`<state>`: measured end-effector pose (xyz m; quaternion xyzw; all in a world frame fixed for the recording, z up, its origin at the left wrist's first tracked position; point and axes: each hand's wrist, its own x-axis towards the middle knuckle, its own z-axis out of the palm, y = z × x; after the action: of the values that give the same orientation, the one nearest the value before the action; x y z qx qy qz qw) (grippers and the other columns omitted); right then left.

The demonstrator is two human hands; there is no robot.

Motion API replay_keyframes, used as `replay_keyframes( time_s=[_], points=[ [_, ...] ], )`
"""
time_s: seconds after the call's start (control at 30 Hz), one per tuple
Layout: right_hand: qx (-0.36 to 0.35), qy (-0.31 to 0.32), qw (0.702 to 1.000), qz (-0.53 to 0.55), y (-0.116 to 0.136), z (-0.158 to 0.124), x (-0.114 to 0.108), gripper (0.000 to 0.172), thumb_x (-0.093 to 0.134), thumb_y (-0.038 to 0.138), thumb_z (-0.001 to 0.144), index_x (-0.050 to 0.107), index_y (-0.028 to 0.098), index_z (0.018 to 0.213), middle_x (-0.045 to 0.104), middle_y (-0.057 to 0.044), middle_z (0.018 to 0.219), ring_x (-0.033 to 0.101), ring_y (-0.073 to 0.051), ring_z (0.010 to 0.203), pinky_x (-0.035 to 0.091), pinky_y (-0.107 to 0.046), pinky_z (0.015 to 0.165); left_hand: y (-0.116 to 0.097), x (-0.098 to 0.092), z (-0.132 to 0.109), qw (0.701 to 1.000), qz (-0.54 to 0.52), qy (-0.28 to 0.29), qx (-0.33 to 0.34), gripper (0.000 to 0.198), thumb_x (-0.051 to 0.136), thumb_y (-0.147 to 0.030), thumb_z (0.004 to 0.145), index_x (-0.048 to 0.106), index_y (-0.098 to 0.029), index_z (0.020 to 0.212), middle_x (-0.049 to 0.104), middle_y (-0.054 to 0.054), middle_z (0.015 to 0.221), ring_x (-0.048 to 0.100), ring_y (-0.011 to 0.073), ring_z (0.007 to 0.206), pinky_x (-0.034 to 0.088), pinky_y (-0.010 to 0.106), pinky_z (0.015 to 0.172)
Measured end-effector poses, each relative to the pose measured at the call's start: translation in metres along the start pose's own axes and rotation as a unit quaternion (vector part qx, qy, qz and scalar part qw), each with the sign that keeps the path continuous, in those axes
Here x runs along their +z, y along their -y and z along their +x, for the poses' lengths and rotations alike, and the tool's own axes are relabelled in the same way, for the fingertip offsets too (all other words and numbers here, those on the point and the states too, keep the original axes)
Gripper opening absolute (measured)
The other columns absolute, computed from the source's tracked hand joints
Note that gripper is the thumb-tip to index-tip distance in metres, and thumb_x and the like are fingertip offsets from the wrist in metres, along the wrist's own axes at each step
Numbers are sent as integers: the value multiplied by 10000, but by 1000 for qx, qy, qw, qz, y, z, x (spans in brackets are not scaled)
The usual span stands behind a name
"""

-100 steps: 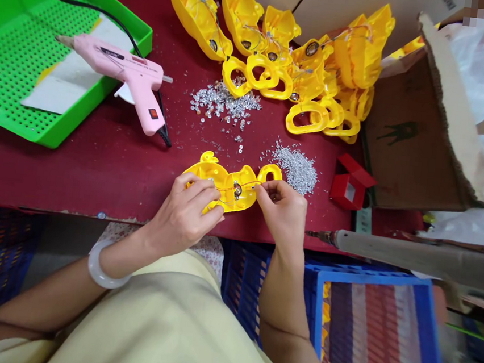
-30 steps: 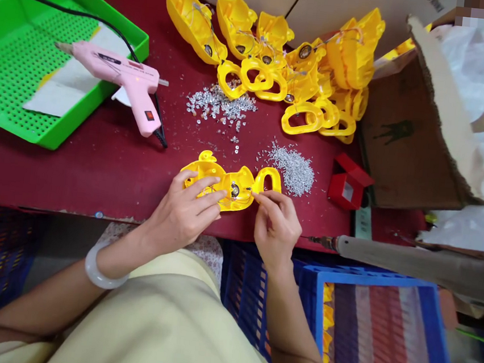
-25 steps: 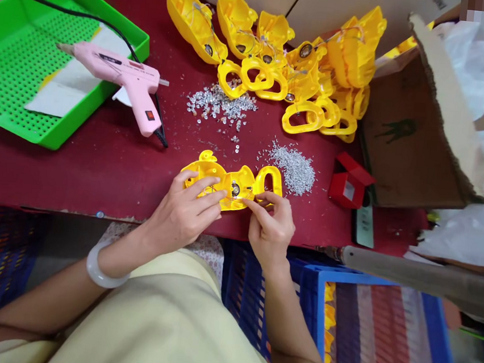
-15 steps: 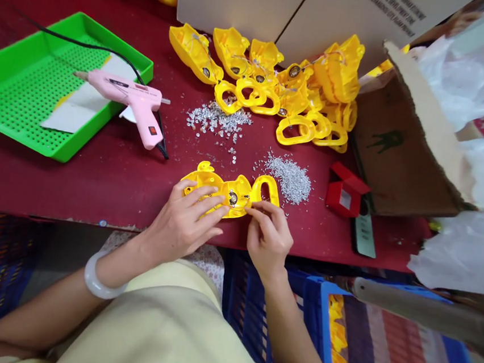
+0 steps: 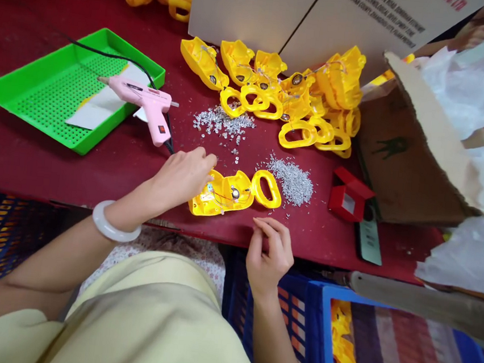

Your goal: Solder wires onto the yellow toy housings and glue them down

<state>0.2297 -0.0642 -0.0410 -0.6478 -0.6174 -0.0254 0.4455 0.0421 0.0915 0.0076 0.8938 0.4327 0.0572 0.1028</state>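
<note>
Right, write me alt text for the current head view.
A person's left hand is over the left end of an open yellow shell holding a round part; the right hand is apart from it. Around it on the red table are a pink glue gun partly over a green tray, two heaps of tiny silver parts and more yellow shells.

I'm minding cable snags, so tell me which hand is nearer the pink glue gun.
Left. The left hand is just below and right of the pink glue gun in view; the right hand is farther off, lower right, past the yellow shell.
</note>
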Motion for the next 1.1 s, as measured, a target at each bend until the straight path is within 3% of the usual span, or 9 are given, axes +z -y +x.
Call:
replay_keyframes(
  time_s=[0.07, 0.17, 0.27, 0.43, 0.57, 0.73, 0.9, 1.0, 1.1],
  points=[
    [104, 29, 992, 61, 9, -10, 0, 185, 555, 131, 885, 646, 224, 1017, 649, -46, 921, 649, -143, 777, 576, -306, 697, -2, 6, -11, 997, -53, -47, 5, 132, 566, -183, 900, 563, -133, 1023, 629, 90, 989, 651, 245, 884, 480, 316, 699],
    [252, 103, 940, 207, 26, -18, 7, 247, 545, 263, 920, 575, 232, 1163, 674, -49, 971, 653, -123, 677, 546, -247, 550, -9, 17, -31, 974, -141, -176, 15, 98, 553, -200, 905, 514, -154, 983, 615, 60, 934, 633, 201, 864, 484, 285, 711],
    [301, 137, 893, 307, 41, -14, 16, 382, 545, 350, 919, 494, 227, 1277, 681, -66, 1043, 668, -137, 700, 546, -242, 530, -24, 27, -52, 936, -202, -288, 8, 82, 524, -243, 925, 478, -182, 953, 593, 31, 867, 608, 159, 795, 487, 257, 696],
    [214, 132, 934, 254, 36, 12, 15, 257, 541, 327, 914, 607, 205, 1130, 713, -40, 957, 671, -155, 797, 563, -255, 696, -40, 31, -87, 915, -206, -345, 28, 175, 580, -311, 909, 464, -181, 927, 607, 50, 843, 606, 157, 763, 483, 251, 641],
    [82, 255, 939, 215, 17, 39, 7, 245, 496, 268, 925, 644, 207, 1110, 727, -12, 865, 652, -128, 668, 533, -229, 623, -42, 22, -102, 909, -90, -401, 73, 302, 687, -407, 834, 547, -165, 947, 636, 90, 881, 597, 222, 860, 484, 358, 765],
    [-23, 365, 913, 180, 10, 62, 16, 256, 465, 245, 945, 654, 207, 1114, 743, -19, 901, 682, -122, 707, 535, -227, 683, -46, 28, -86, 954, -39, -295, 49, 265, 606, -359, 890, 632, -135, 1028, 639, 142, 1088, 550, 282, 1038, 418, 443, 895],
    [-22, 355, 927, 120, 10, 68, 15, 266, 464, 319, 966, 662, 196, 1094, 731, -58, 1022, 691, -160, 916, 527, -283, 835, -44, 45, -70, 949, -84, -303, 23, 140, 579, -248, 900, 647, -137, 951, 623, 126, 1059, 523, 267, 1025, 418, 434, 885],
    [14, 296, 946, 127, 10, 71, 14, 302, 409, 335, 987, 661, 200, 1086, 719, -61, 1020, 679, -157, 930, 523, -301, 840, -42, 48, -69, 944, -88, -318, 32, 118, 592, -231, 892, 646, -151, 960, 613, 117, 1061, 512, 266, 1043, 416, 436, 896],
    [17, 292, 945, 147, 15, 76, 18, 285, 429, 341, 981, 675, 210, 1040, 710, -52, 990, 667, -150, 908, 522, -302, 821, -42, 47, -69, 942, -79, -324, 38, 104, 597, -218, 886, 646, -166, 962, 609, 110, 1069, 505, 267, 1055, 417, 434, 898]
  ],
)
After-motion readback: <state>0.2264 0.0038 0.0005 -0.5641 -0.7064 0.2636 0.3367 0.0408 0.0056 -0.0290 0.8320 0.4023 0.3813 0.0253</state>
